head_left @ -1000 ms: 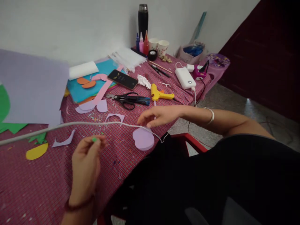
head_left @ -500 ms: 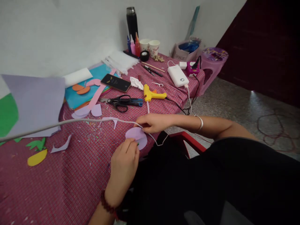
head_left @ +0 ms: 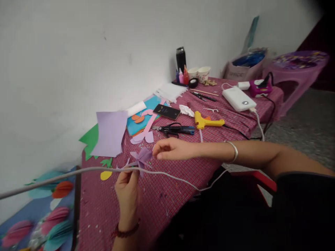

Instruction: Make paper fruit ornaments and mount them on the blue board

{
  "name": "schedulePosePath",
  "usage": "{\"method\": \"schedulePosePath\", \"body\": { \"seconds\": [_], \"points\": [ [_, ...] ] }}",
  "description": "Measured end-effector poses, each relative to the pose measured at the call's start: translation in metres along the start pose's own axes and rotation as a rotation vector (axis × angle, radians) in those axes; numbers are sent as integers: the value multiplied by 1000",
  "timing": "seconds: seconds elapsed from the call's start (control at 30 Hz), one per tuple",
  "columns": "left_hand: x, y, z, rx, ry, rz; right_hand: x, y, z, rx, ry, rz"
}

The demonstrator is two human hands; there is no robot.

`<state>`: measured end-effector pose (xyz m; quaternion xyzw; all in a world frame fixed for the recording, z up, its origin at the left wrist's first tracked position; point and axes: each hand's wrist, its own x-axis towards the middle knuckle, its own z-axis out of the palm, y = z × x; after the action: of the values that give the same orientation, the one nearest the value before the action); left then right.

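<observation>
While it is held just above the red-checked surface, the purple paper piece spreads its petals, its longer axis slanting from the lower left up towards the right; one petal points down. On the surface I see a yellow glue gun, its handle turned to the right, scissors, a phone, a white power bank and a purple sheet. Behind is a pale wall, and beyond the far right corner stands a pink stool. A grey cable runs across before the scene. The left hand pinches the lower end of the piece. The right hand is loosely curled, with thumb and fingers apart; its fingertips are just beside the petals, though the blur hides whether they touch.
</observation>
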<state>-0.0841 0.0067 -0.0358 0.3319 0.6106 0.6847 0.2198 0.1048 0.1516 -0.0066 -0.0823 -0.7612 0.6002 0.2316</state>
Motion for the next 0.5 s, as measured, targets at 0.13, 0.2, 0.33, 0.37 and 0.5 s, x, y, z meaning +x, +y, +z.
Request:
{"method": "schedulePosePath", "body": {
  "seconds": [0.13,0.2,0.33,0.37,0.5],
  "points": [
    [2,-3,-2,88,-17,17,25,-2,25,-382,16,-174],
    [2,-8,-4,103,-27,12,32,5,29,-494,43,-218],
    [4,-20,-5,156,-48,12,39,28,28,-579,81,-231],
    [5,-22,-6,221,-71,53,40,33,27,-606,85,-228],
    [7,-29,-8,661,-178,435,37,43,27,-694,57,-201]
  ]
}}
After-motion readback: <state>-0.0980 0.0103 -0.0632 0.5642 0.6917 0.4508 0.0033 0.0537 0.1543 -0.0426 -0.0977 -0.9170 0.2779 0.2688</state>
